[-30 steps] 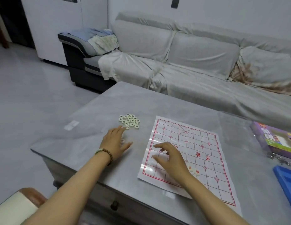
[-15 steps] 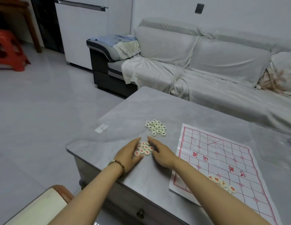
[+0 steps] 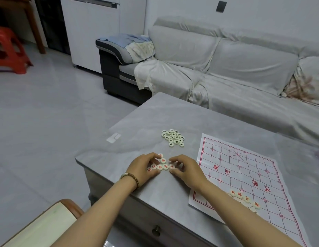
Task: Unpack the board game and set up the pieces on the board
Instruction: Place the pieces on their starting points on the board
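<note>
**A:** Where are the red pieces [image 3: 163, 164]?

**B:** Between my two hands on the counter [image 3: 155, 118]. My left fingers [image 3: 149, 156] curl round the cluster's left side. The row runs left to right, and my right fingers [image 3: 178, 157] curl against its right end.

**A:** And the board [image 3: 244, 168]?

**B:** Just right of my right fingers, so I think that hand carries. The counter's edge is close behind my wrists. The dark-lettered pieces [image 3: 173, 138] lie ahead, apart.
</note>
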A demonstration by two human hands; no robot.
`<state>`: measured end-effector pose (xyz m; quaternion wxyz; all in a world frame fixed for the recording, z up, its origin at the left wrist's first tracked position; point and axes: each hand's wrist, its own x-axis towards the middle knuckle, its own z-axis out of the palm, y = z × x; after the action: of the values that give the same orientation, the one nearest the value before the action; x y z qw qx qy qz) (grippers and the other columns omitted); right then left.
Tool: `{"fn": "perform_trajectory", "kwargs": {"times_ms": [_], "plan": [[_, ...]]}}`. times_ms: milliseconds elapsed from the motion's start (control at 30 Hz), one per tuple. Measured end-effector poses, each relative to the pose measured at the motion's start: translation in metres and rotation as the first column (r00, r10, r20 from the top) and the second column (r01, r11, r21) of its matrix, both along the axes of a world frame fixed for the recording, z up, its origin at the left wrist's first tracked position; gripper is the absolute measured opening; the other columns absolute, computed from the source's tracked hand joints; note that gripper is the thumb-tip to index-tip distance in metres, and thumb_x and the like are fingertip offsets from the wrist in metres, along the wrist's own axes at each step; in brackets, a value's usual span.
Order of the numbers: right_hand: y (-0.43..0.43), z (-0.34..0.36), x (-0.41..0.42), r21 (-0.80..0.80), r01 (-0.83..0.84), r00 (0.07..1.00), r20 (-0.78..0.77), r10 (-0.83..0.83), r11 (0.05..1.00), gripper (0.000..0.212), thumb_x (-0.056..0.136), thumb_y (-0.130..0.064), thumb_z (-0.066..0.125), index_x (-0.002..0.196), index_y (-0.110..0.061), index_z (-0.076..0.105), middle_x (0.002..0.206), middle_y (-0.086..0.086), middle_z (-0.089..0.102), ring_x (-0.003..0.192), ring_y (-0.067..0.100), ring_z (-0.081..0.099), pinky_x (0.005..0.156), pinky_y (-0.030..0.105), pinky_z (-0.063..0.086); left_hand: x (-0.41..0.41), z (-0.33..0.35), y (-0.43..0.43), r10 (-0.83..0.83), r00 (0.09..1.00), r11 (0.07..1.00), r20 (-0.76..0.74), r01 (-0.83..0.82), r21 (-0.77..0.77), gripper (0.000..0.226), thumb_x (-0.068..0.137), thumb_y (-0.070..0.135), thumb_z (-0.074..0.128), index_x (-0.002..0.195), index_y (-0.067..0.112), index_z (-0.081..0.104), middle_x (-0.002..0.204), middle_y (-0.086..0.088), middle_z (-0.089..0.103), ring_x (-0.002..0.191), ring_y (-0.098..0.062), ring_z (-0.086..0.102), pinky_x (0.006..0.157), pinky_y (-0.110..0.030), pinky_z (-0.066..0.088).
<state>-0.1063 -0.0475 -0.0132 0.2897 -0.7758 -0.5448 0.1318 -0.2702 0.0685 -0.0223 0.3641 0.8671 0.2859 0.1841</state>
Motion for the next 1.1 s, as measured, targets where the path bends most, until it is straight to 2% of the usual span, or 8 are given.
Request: {"fn": "perform_trajectory", "kwargs": {"times_ms": [100, 233, 333, 467, 567, 767, 867, 1100], "plan": [[-0.001, -0.002, 0.001, -0.007, 0.044, 0.999, 0.013, -0.043, 0.999, 0.026, 0.082, -0.028, 0.071, 0.108, -0.024, 0.068, 0.093, -0.007, 0.058, 0.077, 0.002, 0.048, 0.065, 0.009, 0.034, 0.002, -0.002, -0.001, 0.011, 1.000, 1.000, 0.014, -0.011, 0.001, 0.031, 0.079, 0.029, 0.071, 0.107, 0.035, 0.059, 0.098, 0.019, 0.066, 0.092, 0.000, 0.058, 0.082, -0.020, 0.047], [-0.002, -0.004, -0.002, -0.010, 0.068, 0.998, 0.016, -0.068, 0.998, 0.021, 0.083, -0.030, 0.070, 0.104, -0.024, 0.071, 0.090, -0.008, 0.056, 0.073, -0.001, 0.048, 0.063, 0.009, 0.033, 0.005, 0.002, -0.001, 0.011, 1.000, 1.000, 0.009, -0.011, 0.018, 0.026, 0.079, 0.027, 0.072, 0.101, 0.034, 0.063, 0.093, 0.019, 0.067, 0.080, 0.001, 0.057, 0.073, -0.013, 0.044], [-0.005, -0.003, -0.003, -0.006, 0.066, 0.998, 0.013, -0.066, 0.998, 0.022, 0.084, -0.030, 0.069, 0.105, -0.024, 0.071, 0.090, -0.008, 0.057, 0.073, 0.000, 0.048, 0.063, 0.009, 0.034, 0.006, 0.004, -0.001, 0.031, 0.999, 0.999, 0.013, -0.032, 0.013, 0.025, 0.079, 0.028, 0.072, 0.101, 0.035, 0.063, 0.093, 0.018, 0.067, 0.079, 0.000, 0.059, 0.074, -0.017, 0.048], [-0.014, 0.002, -0.002, 0.015, 0.052, 0.998, -0.032, -0.052, 0.999, 0.021, 0.085, -0.028, 0.069, 0.106, -0.024, 0.072, 0.090, -0.007, 0.058, 0.073, 0.000, 0.049, 0.064, 0.008, 0.036, 0.012, 0.013, -0.006, 0.076, 0.988, 0.997, 0.138, -0.076, -0.006, 0.021, 0.078, 0.026, 0.074, 0.095, 0.033, 0.064, 0.091, 0.017, 0.068, 0.086, 0.001, 0.061, 0.076, -0.016, 0.048], [-0.031, 0.013, 0.003, 0.053, 0.074, 0.995, -0.064, -0.071, 0.996, 0.020, 0.085, -0.023, 0.068, 0.105, -0.025, 0.071, 0.091, -0.009, 0.059, 0.074, 0.001, 0.051, 0.066, 0.010, 0.039, 0.028, 0.026, -0.021, 0.017, 0.980, 1.000, 0.196, -0.018, 0.001, 0.020, 0.079, 0.025, 0.073, 0.098, 0.029, 0.065, 0.093, 0.016, 0.068, 0.087, 0.001, 0.061, 0.076, -0.014, 0.048], [-0.113, 0.038, 0.045, 0.080, 0.195, 0.978, -0.095, -0.188, 0.977, 0.020, 0.082, -0.023, 0.070, 0.101, -0.029, 0.068, 0.091, -0.014, 0.060, 0.075, 0.003, 0.054, 0.066, 0.014, 0.045, 0.076, 0.038, -0.070, -0.177, 0.981, 0.984, 0.075, 0.173, 0.045, 0.027, 0.083, 0.026, 0.068, 0.110, 0.024, 0.062, 0.102, 0.011, 0.065, 0.091, -0.004, 0.058, 0.085, -0.019, 0.048], [-0.164, 0.043, 0.078, 0.069, 0.305, 0.950, -0.089, -0.299, 0.950, 0.020, 0.082, -0.019, 0.070, 0.097, -0.031, 0.067, 0.091, -0.012, 0.061, 0.075, 0.006, 0.055, 0.066, 0.012, 0.046, 0.100, 0.036, -0.091, -0.236, 0.971, 0.972, 0.031, 0.236, 0.003, 0.029, 0.084, 0.023, 0.068, 0.111, 0.024, 0.062, 0.104, 0.009, 0.066, 0.090, -0.005, 0.057, 0.085, -0.020, 0.049], [-0.235, 0.023, 0.130, 0.021, 0.496, 0.865, -0.108, -0.491, 0.868, 0.021, 0.082, -0.016, 0.070, 0.096, -0.032, 0.068, 0.091, -0.009, 0.064, 0.079, 0.009, 0.058, 0.065, 0.013, 0.045, 0.146, 0.022, -0.122, -0.266, 0.962, 0.964, -0.068, 0.265, -0.021, 0.030, 0.085, 0.022, 0.066, 0.114, 0.027, 0.060, 0.106, 0.010, 0.066, 0.094, -0.006, 0.058, 0.091, -0.026, 0.051]]}}
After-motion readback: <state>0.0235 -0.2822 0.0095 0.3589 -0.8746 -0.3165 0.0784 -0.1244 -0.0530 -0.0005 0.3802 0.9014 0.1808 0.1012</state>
